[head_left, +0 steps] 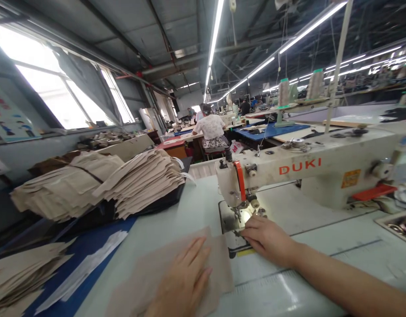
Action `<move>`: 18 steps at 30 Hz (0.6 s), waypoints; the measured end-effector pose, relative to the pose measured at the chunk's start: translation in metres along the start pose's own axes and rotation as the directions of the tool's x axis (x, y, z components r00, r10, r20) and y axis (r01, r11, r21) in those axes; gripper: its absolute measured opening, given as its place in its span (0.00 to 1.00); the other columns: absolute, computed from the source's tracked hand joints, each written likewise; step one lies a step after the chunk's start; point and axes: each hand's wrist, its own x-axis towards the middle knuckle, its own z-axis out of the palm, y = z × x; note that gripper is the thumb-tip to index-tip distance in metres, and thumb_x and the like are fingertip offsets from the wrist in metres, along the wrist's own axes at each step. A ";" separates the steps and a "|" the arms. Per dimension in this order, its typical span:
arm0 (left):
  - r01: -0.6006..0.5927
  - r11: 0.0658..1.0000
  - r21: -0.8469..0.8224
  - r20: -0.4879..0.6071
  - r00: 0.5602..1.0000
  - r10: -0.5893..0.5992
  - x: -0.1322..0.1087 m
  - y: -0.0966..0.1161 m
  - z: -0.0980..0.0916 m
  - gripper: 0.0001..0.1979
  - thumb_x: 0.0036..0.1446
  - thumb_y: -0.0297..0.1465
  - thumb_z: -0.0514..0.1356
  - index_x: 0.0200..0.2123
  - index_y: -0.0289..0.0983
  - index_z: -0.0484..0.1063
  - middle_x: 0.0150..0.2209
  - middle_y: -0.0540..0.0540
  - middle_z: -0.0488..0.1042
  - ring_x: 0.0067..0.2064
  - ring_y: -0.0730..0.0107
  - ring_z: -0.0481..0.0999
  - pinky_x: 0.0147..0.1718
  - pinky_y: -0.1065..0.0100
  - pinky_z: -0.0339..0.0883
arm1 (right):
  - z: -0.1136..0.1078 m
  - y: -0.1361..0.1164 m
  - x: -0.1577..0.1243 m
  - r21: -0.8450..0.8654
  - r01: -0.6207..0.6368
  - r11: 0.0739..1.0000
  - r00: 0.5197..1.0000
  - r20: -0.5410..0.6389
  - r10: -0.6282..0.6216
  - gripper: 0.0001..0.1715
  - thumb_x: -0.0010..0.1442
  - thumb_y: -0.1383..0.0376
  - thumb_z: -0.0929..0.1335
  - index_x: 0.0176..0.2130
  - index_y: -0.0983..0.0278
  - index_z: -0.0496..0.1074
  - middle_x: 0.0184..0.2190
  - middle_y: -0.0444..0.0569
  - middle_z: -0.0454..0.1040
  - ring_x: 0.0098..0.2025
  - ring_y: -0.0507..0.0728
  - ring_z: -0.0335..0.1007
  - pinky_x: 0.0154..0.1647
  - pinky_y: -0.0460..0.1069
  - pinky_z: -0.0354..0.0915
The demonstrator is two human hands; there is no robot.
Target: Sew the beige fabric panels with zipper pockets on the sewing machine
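My left hand [185, 277] lies flat on a beige fabric piece [221, 259], its fingers stretched out and somewhat blurred. The fabric rests on the pale table of a sewing machine [298, 154] marked DUKI. Beside the lit needle area [238, 213], my right hand [271, 240] has its fingers bent and pressed together at the needle plate. What its fingertips hold, if anything, is hidden.
Stacked beige fabric pieces [145, 178] and a tied bundle [62, 185] stand at the left. Closer lie more pieces [21, 273] and a white strip [84, 268] on blue material. A metal-filled tray [399, 226] sits right. Ahead, a person [211, 127] sits.
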 end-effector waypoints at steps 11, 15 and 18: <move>0.157 0.981 -0.109 0.263 0.957 -0.124 0.033 0.024 0.012 0.25 0.69 0.38 0.51 0.65 0.38 0.63 0.67 0.38 0.61 0.67 0.53 0.62 0.63 0.47 0.59 | -0.005 -0.032 -0.002 0.151 0.162 0.975 0.964 0.187 -0.189 0.12 0.64 0.66 0.65 0.46 0.65 0.75 0.46 0.54 0.77 0.49 0.61 0.70 0.54 0.56 0.66; 0.182 0.977 -0.111 0.125 0.978 -0.168 0.013 -0.003 0.003 0.21 0.67 0.33 0.53 0.61 0.41 0.69 0.65 0.40 0.66 0.66 0.57 0.65 0.63 0.50 0.61 | -0.007 -0.032 -0.002 0.140 0.127 0.982 0.957 0.242 -0.158 0.16 0.67 0.66 0.64 0.51 0.66 0.75 0.50 0.56 0.76 0.54 0.63 0.70 0.59 0.57 0.66; 0.335 0.938 -0.094 -0.054 0.939 -0.340 -0.021 -0.060 -0.011 0.18 0.65 0.33 0.53 0.54 0.39 0.75 0.58 0.40 0.74 0.59 0.60 0.74 0.59 0.56 0.68 | -0.008 -0.031 -0.003 0.113 0.134 0.985 0.948 0.274 -0.160 0.18 0.67 0.65 0.64 0.53 0.66 0.75 0.52 0.56 0.76 0.55 0.64 0.70 0.59 0.58 0.67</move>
